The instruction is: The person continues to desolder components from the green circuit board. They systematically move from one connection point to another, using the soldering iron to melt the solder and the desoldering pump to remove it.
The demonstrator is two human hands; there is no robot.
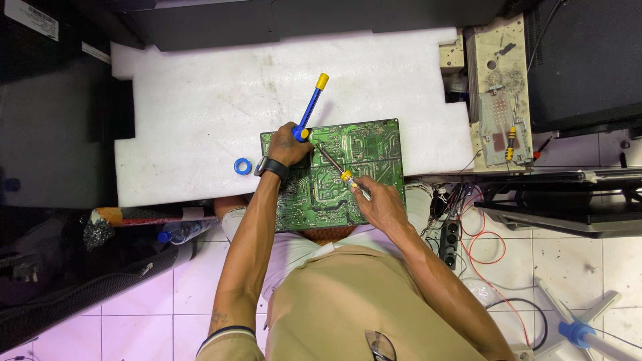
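The stiff, fragile circuit board (348,177) (best held by its edges) is worked with a blue desoldering pump (309,107) gripped in the left hand (289,146) and a soldering iron (338,170) clasped in the right hand (376,200).

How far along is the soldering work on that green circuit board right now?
Done: circuit board lies solder side up on white foam. In hand: left hand holds the blue desoldering pump, right hand the soldering iron, tip on the board. What's left can't be judged.

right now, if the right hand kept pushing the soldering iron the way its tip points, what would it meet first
Likely the left hand. The right hand aims the soldering iron up-left across the green circuit board, toward the blue desoldering pump that hand holds; depth is unclear.
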